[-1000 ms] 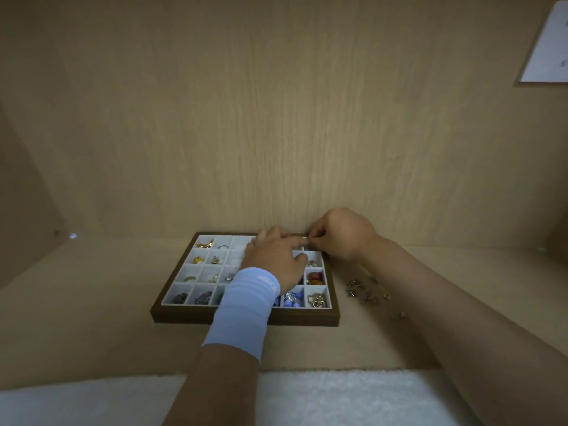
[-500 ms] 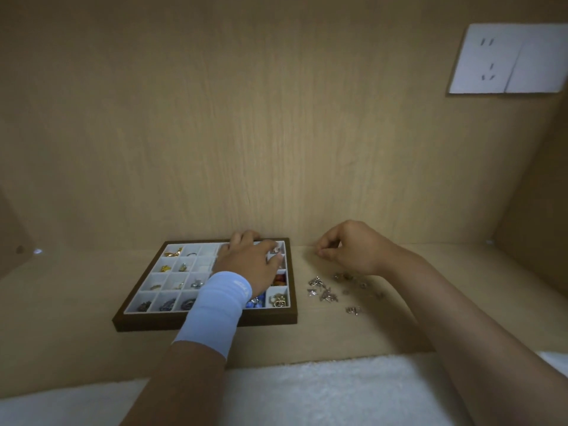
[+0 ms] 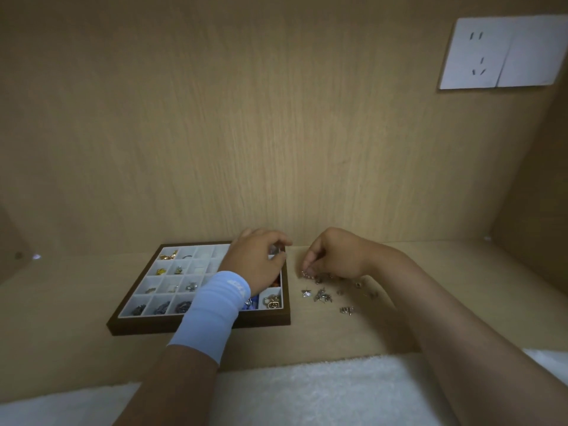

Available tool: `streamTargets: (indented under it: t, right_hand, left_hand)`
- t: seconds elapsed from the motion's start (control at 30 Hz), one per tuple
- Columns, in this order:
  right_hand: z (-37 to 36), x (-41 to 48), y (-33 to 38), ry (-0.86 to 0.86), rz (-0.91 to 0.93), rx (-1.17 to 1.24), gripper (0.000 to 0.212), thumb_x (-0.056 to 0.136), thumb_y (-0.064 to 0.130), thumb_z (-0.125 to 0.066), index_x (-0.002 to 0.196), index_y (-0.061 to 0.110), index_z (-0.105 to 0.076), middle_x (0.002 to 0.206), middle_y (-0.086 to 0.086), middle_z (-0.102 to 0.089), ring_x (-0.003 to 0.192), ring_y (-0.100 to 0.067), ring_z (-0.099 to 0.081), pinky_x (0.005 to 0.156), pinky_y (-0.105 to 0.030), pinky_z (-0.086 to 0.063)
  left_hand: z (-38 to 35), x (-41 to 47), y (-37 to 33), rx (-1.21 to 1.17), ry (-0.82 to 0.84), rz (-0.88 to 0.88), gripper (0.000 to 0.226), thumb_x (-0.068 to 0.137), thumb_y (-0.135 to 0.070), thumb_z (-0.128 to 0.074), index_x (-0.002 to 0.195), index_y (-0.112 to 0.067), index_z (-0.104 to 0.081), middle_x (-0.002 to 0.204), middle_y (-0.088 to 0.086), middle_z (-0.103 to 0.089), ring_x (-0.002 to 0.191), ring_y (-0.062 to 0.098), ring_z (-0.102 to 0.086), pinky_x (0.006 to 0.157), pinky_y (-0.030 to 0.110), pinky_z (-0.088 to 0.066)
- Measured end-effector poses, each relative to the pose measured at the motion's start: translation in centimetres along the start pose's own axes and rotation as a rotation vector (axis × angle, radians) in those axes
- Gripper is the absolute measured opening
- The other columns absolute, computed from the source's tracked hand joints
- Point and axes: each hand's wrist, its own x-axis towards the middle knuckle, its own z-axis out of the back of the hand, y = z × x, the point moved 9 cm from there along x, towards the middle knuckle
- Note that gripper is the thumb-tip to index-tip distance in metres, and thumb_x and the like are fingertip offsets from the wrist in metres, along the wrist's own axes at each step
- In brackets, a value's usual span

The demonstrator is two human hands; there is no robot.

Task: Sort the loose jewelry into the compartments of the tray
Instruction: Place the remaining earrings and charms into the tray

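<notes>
Small silver loose jewelry pieces (image 3: 321,295), likely light and slippery, are lying on the bench (image 3: 476,272) while the right hand (image 3: 335,256) fingers (image 3: 308,265) are pinching one at its edge.

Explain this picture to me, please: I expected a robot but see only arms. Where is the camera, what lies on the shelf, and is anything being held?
There is no machine here: a person does the job with two bare hands. The one picture comes from a wide-angle camera worn on the head, looking forward and down over the arms. On the wooden shelf stands a tray with many small compartments, several holding jewelry. To its right lies a pile of loose silver bits. The left hand, above a blue wristband, curls over the tray's far right corner; whether it holds anything is too small to tell. The right hand pinches a piece at the pile's far edge. A white cloth lies in front, and a socket sits on the back wall.
</notes>
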Motion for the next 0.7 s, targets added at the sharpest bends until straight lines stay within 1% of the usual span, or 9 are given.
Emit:
streamTargets:
  t: [0.07, 0.13, 0.23, 0.33, 0.37, 0.43, 0.5, 0.63, 0.7]
  right_hand:
    - [0.1, -0.1, -0.3, -0.001, -0.002, 0.101, 0.017, 0.089, 0.010, -0.070, 0.082, 0.024, -0.077, 0.070, 0.009, -0.073, 0.052, -0.001, -0.057, 0.055, -0.018, -0.044]
    - [0.0, -0.2, -0.5, 0.021, 0.001, 0.156, 0.015, 0.090, 0.006, -0.068, 0.084, 0.016, -0.077, 0.071, 0.003, -0.073, 0.050, -0.009, -0.054, 0.050, -0.022, -0.044]
    - [0.1, -0.1, -0.6, 0.009, -0.005, 0.126, 0.015, 0.090, 0.007, -0.068, 0.086, 0.018, -0.077, 0.072, 0.006, -0.072, 0.050, 0.001, -0.056, 0.053, -0.016, -0.044]
    - [0.0, 0.1, -0.6, 0.003, -0.020, 0.045, 0.008, 0.089, 0.021, -0.072, 0.087, 0.026, -0.079, 0.066, 0.017, -0.069, 0.056, 0.010, -0.058, 0.057, -0.008, -0.042]
    - [-0.3, 0.1, -0.5, 0.021, -0.034, 0.034, 0.004, 0.086, 0.026, -0.075, 0.085, 0.025, -0.079, 0.065, 0.016, -0.069, 0.056, 0.009, -0.058, 0.058, -0.009, -0.043]
    - [-1.0, 0.2, -0.3, 0.055, -0.038, -0.028, 0.009, 0.079, 0.032, -0.081, 0.085, 0.026, -0.080, 0.070, 0.012, -0.072, 0.063, 0.005, -0.060, 0.066, -0.017, -0.049]
    - [-1.1, 0.4, -0.2, 0.036, -0.027, -0.106, 0.012, 0.075, 0.032, -0.084, 0.085, 0.026, -0.081, 0.074, 0.011, -0.073, 0.068, 0.004, -0.060, 0.073, -0.021, -0.050]
    - [-1.0, 0.6, -0.4, 0.005, -0.019, -0.021, 0.008, 0.079, 0.029, -0.083, 0.082, 0.022, -0.081, 0.068, 0.009, -0.069, 0.060, 0.003, -0.055, 0.068, -0.019, -0.047]
    - [-0.4, 0.4, -0.4, -0.034, -0.021, 0.102, 0.005, 0.084, 0.024, -0.079, 0.081, 0.020, -0.079, 0.063, 0.010, -0.067, 0.055, 0.003, -0.054, 0.060, -0.017, -0.046]
  left_hand:
    - [-0.8, -0.1, -0.2, -0.150, 0.054, 0.034, 0.017, 0.091, -0.025, -0.060, 0.099, -0.038, -0.066, 0.094, -0.024, -0.062, 0.096, -0.004, -0.055, 0.091, 0.023, -0.045]
    - [-1.6, -0.1, -0.1, -0.222, 0.092, 0.050, 0.015, 0.089, -0.025, -0.062, 0.091, -0.039, -0.068, 0.092, -0.021, -0.066, 0.091, -0.004, -0.059, 0.089, 0.026, -0.051]
    - [-1.8, 0.0, -0.1, -0.170, 0.099, 0.028, 0.016, 0.087, -0.026, -0.063, 0.085, -0.041, -0.068, 0.089, -0.022, -0.065, 0.092, -0.002, -0.057, 0.088, 0.028, -0.050]
    - [-1.5, 0.0, -1.0, -0.022, 0.114, -0.044, 0.014, 0.087, -0.028, -0.064, 0.084, -0.041, -0.068, 0.084, -0.021, -0.058, 0.092, 0.004, -0.050, 0.089, 0.028, -0.045]
    - [-1.6, 0.0, -1.3, 0.019, 0.121, -0.066, 0.013, 0.086, -0.029, -0.064, 0.084, -0.041, -0.068, 0.086, -0.019, -0.057, 0.095, 0.006, -0.048, 0.091, 0.029, -0.043]
    - [-1.9, -0.2, -1.5, 0.056, 0.147, -0.075, 0.011, 0.085, -0.031, -0.063, 0.082, -0.039, -0.070, 0.093, -0.016, -0.057, 0.101, 0.008, -0.045, 0.094, 0.029, -0.041]
    - [-2.2, -0.1, -1.5, 0.082, 0.162, -0.077, 0.011, 0.086, -0.030, -0.062, 0.083, -0.036, -0.072, 0.096, -0.015, -0.056, 0.102, 0.009, -0.043, 0.095, 0.028, -0.039]
    - [-2.2, -0.1, -1.5, 0.044, 0.143, -0.069, 0.009, 0.085, -0.028, -0.063, 0.084, -0.035, -0.069, 0.093, -0.016, -0.056, 0.101, 0.007, -0.045, 0.092, 0.027, -0.040]
    - [-1.9, 0.0, -0.9, -0.071, 0.122, -0.023, 0.011, 0.084, -0.027, -0.066, 0.086, -0.037, -0.066, 0.085, -0.020, -0.057, 0.092, 0.002, -0.048, 0.084, 0.023, -0.042]
